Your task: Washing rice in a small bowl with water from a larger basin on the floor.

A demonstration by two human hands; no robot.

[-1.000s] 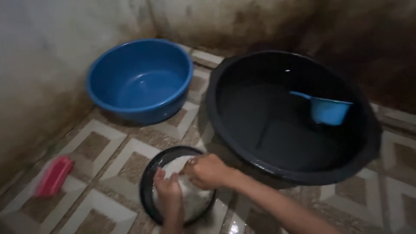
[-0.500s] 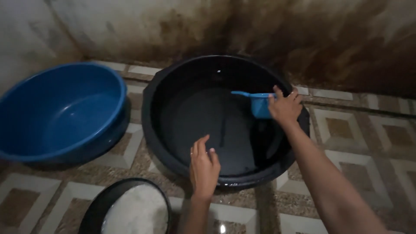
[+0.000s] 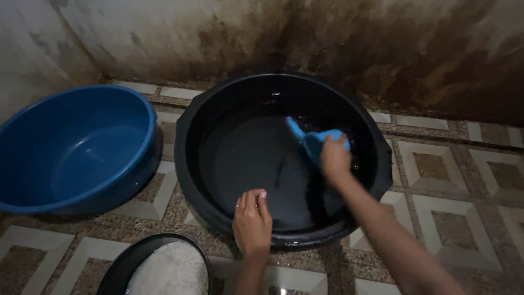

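The right hand [image 3: 334, 158] is gripping the blue scoop [image 3: 316, 141] by its cup end, fingers closed around it, inside the black tub [image 3: 188, 164]. The scoop is lying toward the far right of the tub's water, tipped, with its handle pointing up and to the far left, away from the hand. The left hand [image 3: 252, 223] is resting on the tub's near rim, fingers loosely together and holding nothing; it is sitting well nearer than the scoop. A small black bowl [image 3: 117, 270] with white contents is sitting just left of that hand, at the near edge. The blue basin [image 3: 71, 147] is standing left of the tub, rims almost touching.
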